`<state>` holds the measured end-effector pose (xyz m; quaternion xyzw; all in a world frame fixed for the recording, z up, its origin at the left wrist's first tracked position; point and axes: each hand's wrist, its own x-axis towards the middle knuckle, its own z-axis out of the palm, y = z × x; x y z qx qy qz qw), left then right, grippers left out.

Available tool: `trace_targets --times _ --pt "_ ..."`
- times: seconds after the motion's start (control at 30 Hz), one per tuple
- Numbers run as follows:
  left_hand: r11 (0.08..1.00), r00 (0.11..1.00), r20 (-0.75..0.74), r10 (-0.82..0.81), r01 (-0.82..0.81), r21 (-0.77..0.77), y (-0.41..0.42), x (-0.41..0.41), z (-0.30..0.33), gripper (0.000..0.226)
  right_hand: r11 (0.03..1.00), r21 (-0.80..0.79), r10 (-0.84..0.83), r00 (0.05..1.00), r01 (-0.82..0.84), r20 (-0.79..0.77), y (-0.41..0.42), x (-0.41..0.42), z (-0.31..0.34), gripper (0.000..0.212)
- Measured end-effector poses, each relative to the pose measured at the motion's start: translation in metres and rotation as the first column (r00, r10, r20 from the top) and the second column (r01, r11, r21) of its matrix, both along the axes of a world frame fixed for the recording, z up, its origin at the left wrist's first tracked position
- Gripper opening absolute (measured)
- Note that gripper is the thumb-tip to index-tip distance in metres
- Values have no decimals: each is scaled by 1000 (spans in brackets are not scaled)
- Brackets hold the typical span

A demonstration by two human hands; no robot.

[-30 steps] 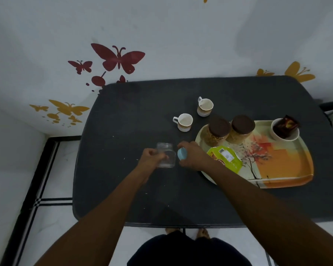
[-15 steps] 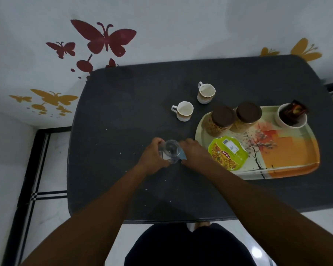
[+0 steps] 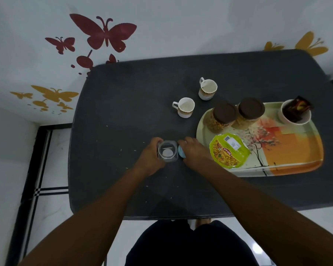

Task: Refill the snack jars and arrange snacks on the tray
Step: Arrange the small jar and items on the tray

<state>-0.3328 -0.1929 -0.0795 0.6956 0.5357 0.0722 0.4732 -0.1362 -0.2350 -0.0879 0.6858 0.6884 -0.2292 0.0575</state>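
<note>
A clear glass jar (image 3: 167,151) stands upright and open-mouthed on the dark worktop (image 3: 123,112), about midway between its left and right edges and nearer the front edge than the back. The left hand (image 3: 151,156) grips the jar from its left side, fingers curled round the glass. The right hand (image 3: 195,151) holds a light blue lid (image 3: 181,152) just beside the jar's right side, fingers wrapped over it.

A tray (image 3: 294,166) printed with a tree lies toward the right edge of the worktop. On it, at the back left, two brown-lidded jars (image 3: 222,117) (image 3: 248,113) filled with snacks stand side by side, touching. A green snack packet (image 3: 228,149) lies at the tray's front left, just beside the right wrist. A white bowl (image 3: 294,115) holding a dark wrapper sits in the back right corner of the tray.

Two white cups (image 3: 185,107) (image 3: 208,89) stand on the worktop behind the tray's left end, apart from each other.
</note>
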Motion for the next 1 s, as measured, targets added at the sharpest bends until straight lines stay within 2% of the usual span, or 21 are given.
trace_targets --times 0.13,0.3,0.43,0.57,0.67,0.77,0.9,1.0 --pt "1000 1000 -9 29 -28 14 -2 -1 -1 78 1000 13 12 1000 -12 15 -2 -1 -2 71" --pt "1000 999 -44 19 -19 16 -7 -2 2 105 999 29 16 999 -16 30 -6 -3 2 79" --pt "998 997 -82 5 0 56 -8 -3 9 98 998 57 6 1000 -7 26 -7 -1 16 76" --pt "995 997 -67 30 -24 95 -2 1 32 78 997 77 -29 999 31 -25 2 8 49 74" --pt "970 996 -72 58 -39 241 13 9 62 69 976 211 -41 999 48 -36 11 24 85 67" --pt "903 995 -76 62 -23 430 34 28 97 55 929 356 -101 995 104 -28 17 49 128 61" --pt "796 1000 -10 29 -17 605 57 81 152 63 844 502 -193 980 187 -41 15 92 187 62" --pt "717 994 69 -88 15 697 60 137 197 65 766 604 -271 962 223 -11 1 133 233 63"
